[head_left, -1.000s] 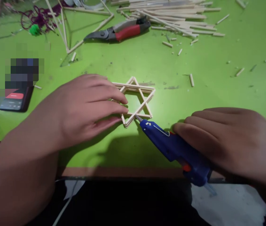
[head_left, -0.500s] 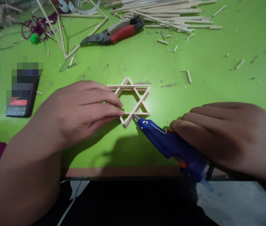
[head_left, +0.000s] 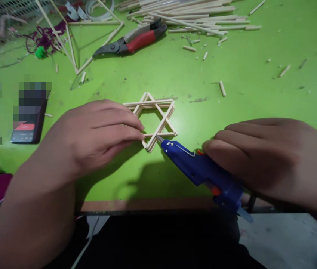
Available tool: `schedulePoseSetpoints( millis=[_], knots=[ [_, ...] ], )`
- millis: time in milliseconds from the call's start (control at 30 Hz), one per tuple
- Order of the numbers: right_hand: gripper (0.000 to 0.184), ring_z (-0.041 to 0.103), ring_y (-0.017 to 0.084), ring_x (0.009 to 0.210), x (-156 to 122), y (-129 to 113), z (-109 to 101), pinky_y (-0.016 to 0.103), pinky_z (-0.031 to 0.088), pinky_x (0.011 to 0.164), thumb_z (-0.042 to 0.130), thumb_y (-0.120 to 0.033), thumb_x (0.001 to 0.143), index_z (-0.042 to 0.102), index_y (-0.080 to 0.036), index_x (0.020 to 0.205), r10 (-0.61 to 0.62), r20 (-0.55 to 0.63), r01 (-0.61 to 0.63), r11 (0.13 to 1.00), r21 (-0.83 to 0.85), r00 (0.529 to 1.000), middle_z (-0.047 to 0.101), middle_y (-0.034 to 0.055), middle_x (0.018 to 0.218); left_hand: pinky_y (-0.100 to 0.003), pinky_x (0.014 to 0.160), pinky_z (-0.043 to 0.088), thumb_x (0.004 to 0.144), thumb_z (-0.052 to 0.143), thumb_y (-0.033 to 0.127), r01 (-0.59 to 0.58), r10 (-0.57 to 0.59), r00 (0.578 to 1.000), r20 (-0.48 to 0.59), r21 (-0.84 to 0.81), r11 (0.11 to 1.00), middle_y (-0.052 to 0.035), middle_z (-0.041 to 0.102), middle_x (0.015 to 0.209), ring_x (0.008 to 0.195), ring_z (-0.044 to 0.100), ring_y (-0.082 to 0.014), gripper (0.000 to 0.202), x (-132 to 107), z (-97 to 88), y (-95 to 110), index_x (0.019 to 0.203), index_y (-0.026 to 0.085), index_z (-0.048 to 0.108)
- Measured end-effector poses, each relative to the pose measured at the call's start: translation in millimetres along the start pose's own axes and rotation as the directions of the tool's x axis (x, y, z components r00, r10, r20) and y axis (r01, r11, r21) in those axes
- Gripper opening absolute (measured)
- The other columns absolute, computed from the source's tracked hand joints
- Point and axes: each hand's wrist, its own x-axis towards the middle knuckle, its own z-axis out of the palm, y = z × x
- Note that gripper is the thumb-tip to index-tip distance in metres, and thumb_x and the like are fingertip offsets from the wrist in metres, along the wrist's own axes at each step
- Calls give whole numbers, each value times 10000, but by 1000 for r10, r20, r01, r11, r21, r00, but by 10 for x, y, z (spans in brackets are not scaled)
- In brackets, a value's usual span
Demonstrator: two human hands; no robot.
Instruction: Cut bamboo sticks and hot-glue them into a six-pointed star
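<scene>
Centre of the frame: a star of sticks (head_left: 160, 110), six points, lies flat on the green counter (head_left: 239, 101). The left hand (head_left: 97, 136) comes in from the lower left and lies palm down over the star's left side, its fingers (head_left: 125, 130) stretched out straight and close together, pressing on the sticks rather than gripping them; the fingertips reach the star's open middle. From the right, the right hand (head_left: 270, 157) has its fingers curled over the back of a blue glue gun (head_left: 200, 170), a firm wrap around the body. The gun slants up toward the left and its metal nozzle sits right at the star's lower edge, where the bottom bar crosses a slanted stick. Whether glue is coming out, I cannot tell.

Up top, red-handled cutters (head_left: 132, 39) lie just below a pile of long sticks (head_left: 192, 16) along the upper edge. Upper left, a large triangle frame of sticks (head_left: 76, 45), with purple yarn (head_left: 45, 37) beside it. Short offcuts (head_left: 222, 88) are scattered across the upper right of the counter, well apart from the star. At the left edge, a phone (head_left: 28, 121) lies flat, partly blurred.
</scene>
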Motion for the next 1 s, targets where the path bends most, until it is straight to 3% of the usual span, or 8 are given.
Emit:
schedulePoseSetpoints(
  millis=[400,1000],
  knots=[
    [311,424,215,619,10,-16,1,429,200,627,440,-196,1161,527,-277,874,-5,-19,5,1000,3,1000,492,-19,705,-500,1094,659,1083,716,244,-26,26,999,-44,0,1000,37,875,1228,1183,826,-257,243,6,5,8,1207,419,831],
    [351,386,212,577,22,-18,10,403,206,590,415,-181,1129,454,-284,796,-16,-79,12,999,-47,997,458,-15,672,-541,1106,665,1092,694,273,1,-1,1000,-21,11,1000,41,878,1251,1217,821,-250,230,-18,28,-13,1233,417,806]
  ],
)
